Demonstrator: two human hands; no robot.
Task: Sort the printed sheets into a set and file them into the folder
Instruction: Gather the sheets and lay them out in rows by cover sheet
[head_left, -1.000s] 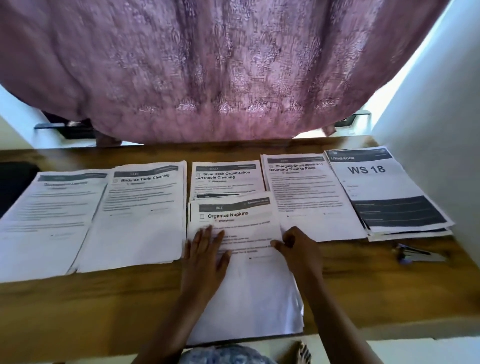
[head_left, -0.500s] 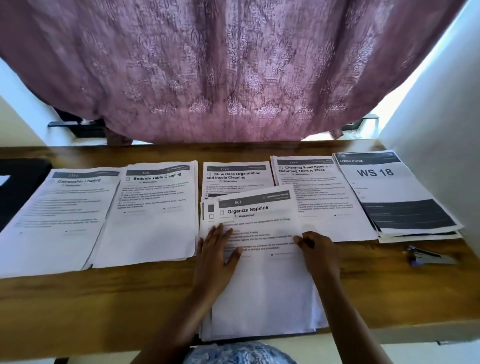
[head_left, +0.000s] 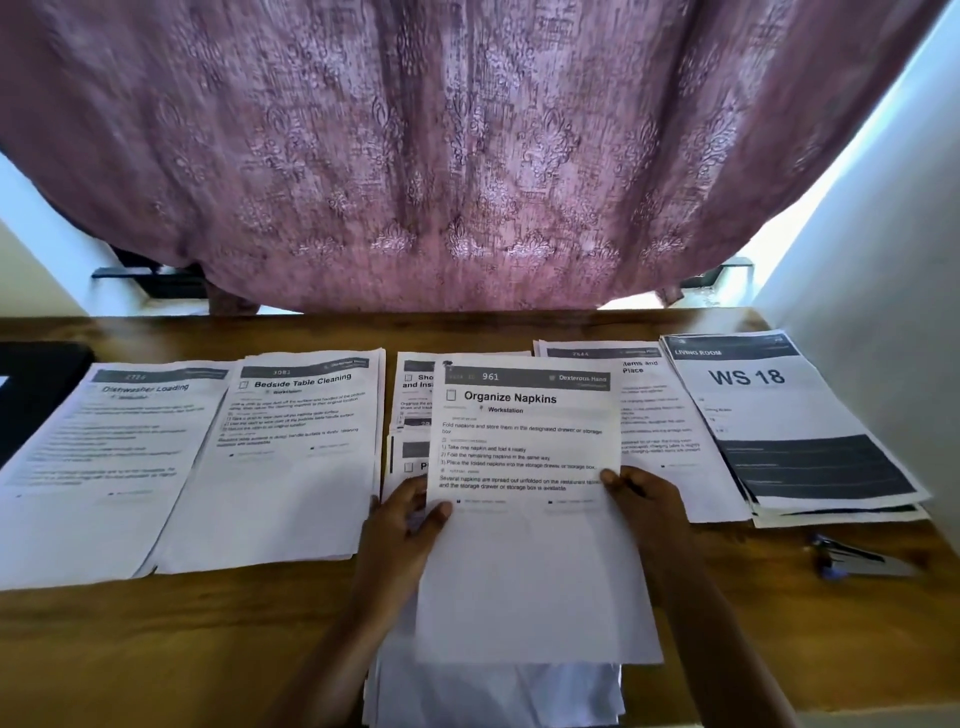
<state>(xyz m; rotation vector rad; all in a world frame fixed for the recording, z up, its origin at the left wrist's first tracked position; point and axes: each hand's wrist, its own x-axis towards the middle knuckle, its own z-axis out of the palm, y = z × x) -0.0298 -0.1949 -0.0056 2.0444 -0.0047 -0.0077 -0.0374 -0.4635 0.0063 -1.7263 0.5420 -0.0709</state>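
Observation:
Both hands hold up the "Organize Napkins" sheet, lifted off the stack in front of me. My left hand pinches its left edge, thumb on top. My right hand grips its right edge. Behind it lie the partly hidden "Shoe Rack" pile and the "Charging Small Items" pile. The "Bedside Table Cleaning" pile and the "Dishwasher Loading" pile lie to the left. A "WS 18" stack sits at the right. No folder is clearly visible.
The wooden desk runs the full width. A stapler lies at the right front. A dark object sits at the far left. A purple curtain hangs behind, and a white wall bounds the right side.
The "Organize Napkins" sheet went from lying flat under my hands to being lifted and held up. My left hand shifted from pressing on it to pinching its left edge.

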